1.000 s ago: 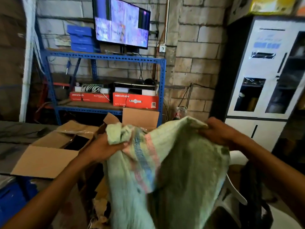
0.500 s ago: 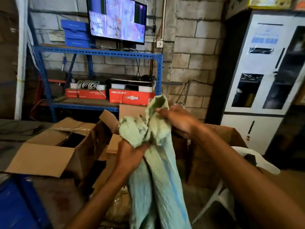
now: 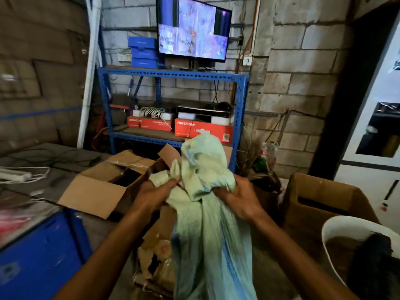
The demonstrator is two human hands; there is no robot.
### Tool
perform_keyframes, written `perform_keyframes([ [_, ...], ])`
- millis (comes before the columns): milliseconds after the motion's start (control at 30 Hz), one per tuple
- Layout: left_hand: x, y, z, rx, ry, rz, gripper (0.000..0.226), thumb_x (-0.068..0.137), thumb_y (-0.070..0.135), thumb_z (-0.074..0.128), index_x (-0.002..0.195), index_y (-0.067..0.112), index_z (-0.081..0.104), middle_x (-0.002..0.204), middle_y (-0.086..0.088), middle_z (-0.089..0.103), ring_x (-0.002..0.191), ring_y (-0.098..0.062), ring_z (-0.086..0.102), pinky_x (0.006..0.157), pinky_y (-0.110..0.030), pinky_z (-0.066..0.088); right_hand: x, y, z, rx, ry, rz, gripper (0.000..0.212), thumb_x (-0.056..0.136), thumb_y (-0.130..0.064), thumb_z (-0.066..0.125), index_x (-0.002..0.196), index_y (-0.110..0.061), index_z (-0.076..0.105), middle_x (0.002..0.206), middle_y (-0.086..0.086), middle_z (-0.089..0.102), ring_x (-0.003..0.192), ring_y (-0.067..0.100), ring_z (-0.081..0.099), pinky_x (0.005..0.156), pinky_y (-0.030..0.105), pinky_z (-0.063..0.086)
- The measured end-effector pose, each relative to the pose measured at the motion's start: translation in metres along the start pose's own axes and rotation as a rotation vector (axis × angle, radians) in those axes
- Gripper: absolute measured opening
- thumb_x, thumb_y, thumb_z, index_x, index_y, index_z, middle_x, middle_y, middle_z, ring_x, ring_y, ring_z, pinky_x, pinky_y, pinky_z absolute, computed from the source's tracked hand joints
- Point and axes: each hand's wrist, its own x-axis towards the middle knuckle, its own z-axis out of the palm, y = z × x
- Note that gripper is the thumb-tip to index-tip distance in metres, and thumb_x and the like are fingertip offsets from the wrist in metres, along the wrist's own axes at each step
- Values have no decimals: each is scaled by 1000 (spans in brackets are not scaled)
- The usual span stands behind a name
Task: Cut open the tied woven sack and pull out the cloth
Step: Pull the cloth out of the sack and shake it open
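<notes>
left hand (image 3: 154, 194): closed on a wad of the pale green sack (image 3: 207, 213) at its upper left, fingers curled into the fabric, so I'm calling that a firm grip.

right hand (image 3: 239, 199): also closed on the sack, on the right side of the bunch and just below the top. The two hands are near each other with the gathered neck between them.

what changed: a second ago I had the mouth stretched wide between hands well apart. Half a second ago the right one was up high on the top fold. Now it sits lower, level with the left, and the fabric is scrunched into a narrow bundle.

sack: held up in front of me, top flopping above the hands, the rest hanging straight down out of view. Looks limp and flat.

cloth: can't see any, inside or out.

tie / cutter: no knot or blade visible anywhere.

my read: I'm bunching it up rather than digging in, so I'd guess it's already empty and this is tidy-up.

around: open box (image 3: 101, 187) to the left, another box (image 3: 324, 198) to the right, blue rack (image 3: 173, 73) with a monitor (image 3: 192, 29) behind.
</notes>
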Motion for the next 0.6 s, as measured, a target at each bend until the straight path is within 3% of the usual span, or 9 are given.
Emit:
perform_keyframes([
  [67, -13, 4, -1, 179, 196, 324, 51, 72, 30, 79, 111, 3, 59, 87, 5, 61, 87, -14, 61, 65, -9, 43, 13, 2, -4, -62, 47, 22, 31, 76, -9, 72, 107, -9, 68, 104, 7, 70, 98, 18, 64, 85, 29, 48],
  [100, -22, 7, 2, 283, 169, 518, 65, 69, 33, 81, 121, 10, 51, 106, 11, 57, 102, -8, 55, 78, -9, 41, 18, -1, -5, -45, 16, 37, 29, 76, -9, 72, 105, -8, 69, 102, 8, 70, 96, 18, 63, 85, 30, 48],
  [167, -37, 8, 15, 712, -107, 736, 109, 60, 53, 80, 147, 26, 19, 147, 10, 29, 137, -9, 23, 112, -28, 22, 23, -10, -5, 118, -172, 105, 25, 79, -9, 70, 104, -6, 69, 96, 9, 71, 89, 20, 66, 81, 34, 53],
  [200, -36, 2, 20, 953, -191, 794, 115, 62, 60, 74, 149, 29, 5, 155, 5, 19, 143, -12, 12, 116, -36, 15, 24, -17, -5, 231, -277, 156, 23, 82, -9, 68, 104, -5, 69, 93, 8, 73, 86, 20, 68, 78, 34, 55],
  [267, -21, -14, 22, 1083, -159, 828, 100, 71, 54, 68, 148, 24, 12, 150, -10, 37, 138, -27, 34, 107, -43, 35, 26, -25, -8, 344, -423, 184, 22, 86, -9, 63, 106, -3, 68, 83, 1, 74, 79, 13, 70, 71, 27, 58],
  [367, -16, -15, 18, 936, -35, 746, 71, 74, 50, 56, 135, 14, 46, 128, -17, 61, 113, -37, 59, 87, -46, 52, 25, -22, -17, 216, -523, 63, 34, 85, -15, 66, 118, -7, 60, 98, -4, 71, 81, -6, 65, 67, 7, 49],
  [433, -13, -11, 7, 707, 24, 647, 52, 74, 45, 58, 114, 12, 63, 107, -11, 71, 100, -29, 66, 80, -33, 54, 22, -4, -26, -13, -592, -64, 78, 75, -26, 76, 140, -19, 35, 137, -1, 48, 117, -3, 50, 92, 7, 41],
  [533, -18, 0, -3, 205, -8, 212, 17, 83, 16, 67, 99, 13, 69, 80, 3, 76, 78, -17, 71, 67, -27, 54, 3, 24, -24, -196, -704, -247, 125, 60, -49, 81, 146, -36, -9, 159, -10, -5, 145, 6, 2, 117, 29, 14],
  [600, -31, -1, 2, -60, -161, -102, 22, 87, 13, 59, 108, 12, 65, 83, 0, 77, 76, -18, 73, 66, -31, 59, -8, 31, -14, -58, -704, -275, 128, 61, -43, 83, 146, -33, -13, 158, -16, -5, 144, 1, 2, 117, 26, 15],
])
